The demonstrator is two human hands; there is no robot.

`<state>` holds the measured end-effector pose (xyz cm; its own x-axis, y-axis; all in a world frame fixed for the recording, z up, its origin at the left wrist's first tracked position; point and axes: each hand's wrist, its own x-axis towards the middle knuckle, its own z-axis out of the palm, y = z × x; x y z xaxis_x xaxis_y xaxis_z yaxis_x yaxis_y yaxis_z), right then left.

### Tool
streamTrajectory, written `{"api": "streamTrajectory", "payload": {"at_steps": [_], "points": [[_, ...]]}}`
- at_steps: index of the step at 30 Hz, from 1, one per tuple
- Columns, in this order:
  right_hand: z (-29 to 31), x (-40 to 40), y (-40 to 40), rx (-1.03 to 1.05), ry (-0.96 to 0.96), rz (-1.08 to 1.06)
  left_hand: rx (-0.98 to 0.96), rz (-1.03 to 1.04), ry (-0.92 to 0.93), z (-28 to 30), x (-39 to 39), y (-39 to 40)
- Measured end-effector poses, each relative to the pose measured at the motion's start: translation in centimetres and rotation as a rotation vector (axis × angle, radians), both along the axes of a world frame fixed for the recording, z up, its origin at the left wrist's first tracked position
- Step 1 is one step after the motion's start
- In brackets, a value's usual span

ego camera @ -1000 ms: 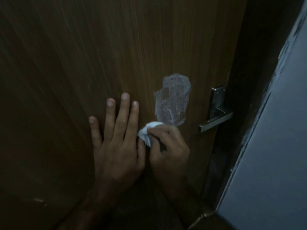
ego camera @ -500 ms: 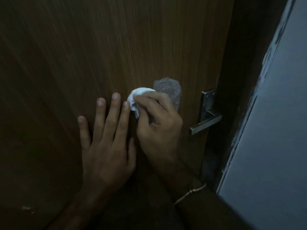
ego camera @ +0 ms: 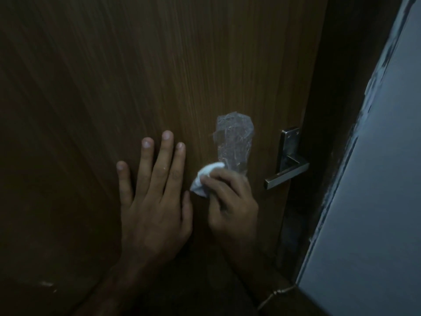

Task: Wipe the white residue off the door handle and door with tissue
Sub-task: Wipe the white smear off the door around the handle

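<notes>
A brown wooden door (ego camera: pixel 159 76) fills most of the view. On it, left of the metal lever handle (ego camera: pixel 288 173), is a patch of whitish residue (ego camera: pixel 234 140). My right hand (ego camera: pixel 230 201) grips a crumpled white tissue (ego camera: pixel 204 179) and presses it on the door at the lower edge of the patch. My left hand (ego camera: pixel 152 197) lies flat on the door just left of the tissue, fingers spread.
The dark door frame (ego camera: pixel 337 110) runs down to the right of the handle, with a pale grey wall (ego camera: pixel 376 201) beyond it. A small pale mark (ego camera: pixel 46 283) shows on the door at lower left. The light is dim.
My right hand rose with the tissue over the patch half a second ago, then came back down to its lower edge. The left hand stayed pressed flat.
</notes>
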<state>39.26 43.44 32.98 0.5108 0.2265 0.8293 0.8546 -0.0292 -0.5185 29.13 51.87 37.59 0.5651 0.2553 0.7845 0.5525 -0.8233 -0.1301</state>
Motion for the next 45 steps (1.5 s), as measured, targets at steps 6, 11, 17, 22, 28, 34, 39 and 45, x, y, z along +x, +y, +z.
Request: {"api": "streamTrajectory", "payload": {"at_steps": [6, 11, 17, 22, 28, 34, 39, 45], "points": [[-1.6, 0.8, -0.1, 0.131, 0.354, -0.065, 0.021, 0.014, 0.015, -0.1, 0.0, 0.1], [-3.0, 1.0, -0.2, 0.099, 0.306, -0.051, 0.025, 0.020, 0.026, 0.1, -0.1, 0.1], [-4.0, -1.2, 1.0, 0.093, 0.262, -0.141, 0.031, 0.022, 0.024, -0.1, -0.2, 0.3], [-2.7, -1.2, 2.0, 0.092, 0.512, -0.231, 0.025, 0.037, 0.049, -0.4, -0.4, 0.4], [-0.2, -1.4, 1.3, 0.339, 0.752, -0.118, -0.048, 0.040, 0.095, 1.1, -1.4, -0.9], [3.6, -5.2, 1.0, 0.248, 0.705, 0.010, -0.095, 0.042, 0.190, 3.0, -2.5, -1.6], [6.6, -3.2, 0.8, 0.227, 0.573, 0.043, -0.107, 0.042, 0.223, 3.7, -3.0, -2.0], [9.0, -2.9, -0.2, 0.072, 0.438, 0.069, -0.058, 0.014, 0.210, 4.6, -2.7, -1.6]]}}
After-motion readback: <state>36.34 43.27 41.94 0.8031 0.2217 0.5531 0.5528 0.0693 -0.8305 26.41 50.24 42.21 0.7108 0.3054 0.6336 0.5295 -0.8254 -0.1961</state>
